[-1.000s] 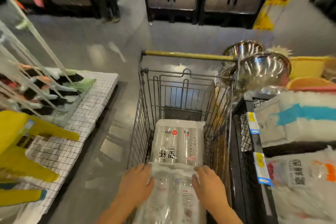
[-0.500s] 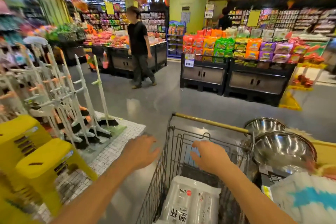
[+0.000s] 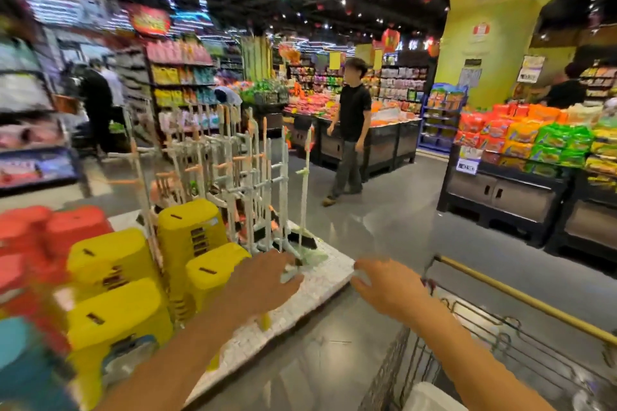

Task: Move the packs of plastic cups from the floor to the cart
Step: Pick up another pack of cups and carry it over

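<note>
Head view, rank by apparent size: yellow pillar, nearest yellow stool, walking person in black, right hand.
1. yellow pillar
2. nearest yellow stool, enlarged by nearness
3. walking person in black and right hand: similar area; the hand sits near the camera, so unranked

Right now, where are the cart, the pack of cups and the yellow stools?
cart (image 3: 521,296): head view, yellow handle bar.
pack of cups (image 3: 430,400): head view, white top corner inside cart.
yellow stools (image 3: 190,220): head view, top of tallest stool.
</note>
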Demonstrator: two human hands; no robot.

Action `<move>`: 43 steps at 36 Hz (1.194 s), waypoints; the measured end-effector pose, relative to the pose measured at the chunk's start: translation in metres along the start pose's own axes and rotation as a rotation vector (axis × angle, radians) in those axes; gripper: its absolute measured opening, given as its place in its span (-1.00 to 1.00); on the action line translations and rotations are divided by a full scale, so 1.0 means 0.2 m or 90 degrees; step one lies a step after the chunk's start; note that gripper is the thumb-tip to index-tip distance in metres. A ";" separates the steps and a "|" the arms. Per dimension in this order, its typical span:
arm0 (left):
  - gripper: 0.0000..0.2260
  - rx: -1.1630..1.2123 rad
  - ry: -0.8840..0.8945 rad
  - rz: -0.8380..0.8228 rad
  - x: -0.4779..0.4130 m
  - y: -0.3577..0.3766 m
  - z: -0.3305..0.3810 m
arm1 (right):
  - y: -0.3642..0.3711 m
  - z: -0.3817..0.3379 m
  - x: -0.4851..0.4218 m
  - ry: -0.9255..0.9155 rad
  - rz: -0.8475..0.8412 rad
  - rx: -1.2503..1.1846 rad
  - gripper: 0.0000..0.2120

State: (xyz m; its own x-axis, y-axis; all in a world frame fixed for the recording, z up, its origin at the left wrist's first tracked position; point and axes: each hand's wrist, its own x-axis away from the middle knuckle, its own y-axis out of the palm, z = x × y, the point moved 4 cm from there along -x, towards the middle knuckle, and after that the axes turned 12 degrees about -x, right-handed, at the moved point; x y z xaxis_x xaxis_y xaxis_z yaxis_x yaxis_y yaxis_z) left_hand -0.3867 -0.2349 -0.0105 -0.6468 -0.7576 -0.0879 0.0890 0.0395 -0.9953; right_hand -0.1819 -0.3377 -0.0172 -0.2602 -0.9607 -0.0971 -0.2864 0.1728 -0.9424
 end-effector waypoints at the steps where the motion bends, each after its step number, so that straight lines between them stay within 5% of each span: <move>1: -0.49 0.003 -0.014 -0.004 0.05 -0.02 -0.08 | 0.01 -0.08 -0.02 -0.011 -0.002 -0.003 -0.60; 16: -0.57 -0.040 -0.242 0.020 0.96 -0.17 -1.29 | 0.46 -1.46 -0.21 -0.261 -0.039 -0.048 -0.62; 28: -0.58 -0.052 -0.581 -0.003 1.83 -0.16 -1.96 | 0.94 -2.60 -0.21 -0.565 -0.149 -0.055 -0.61; 43: -0.62 -0.048 -1.112 0.072 3.03 -0.25 -1.82 | 1.39 -3.74 0.41 -0.988 -0.380 -0.086 -0.67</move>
State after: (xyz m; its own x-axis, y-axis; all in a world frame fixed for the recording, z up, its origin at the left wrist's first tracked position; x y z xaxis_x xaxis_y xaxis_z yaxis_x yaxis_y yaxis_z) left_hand -1.0576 -0.4587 -0.0294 0.8659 -0.4971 -0.0568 0.0076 0.1266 -0.9919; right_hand -0.9729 -0.2054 -0.0477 0.9847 -0.1695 -0.0402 -0.0961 -0.3360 -0.9370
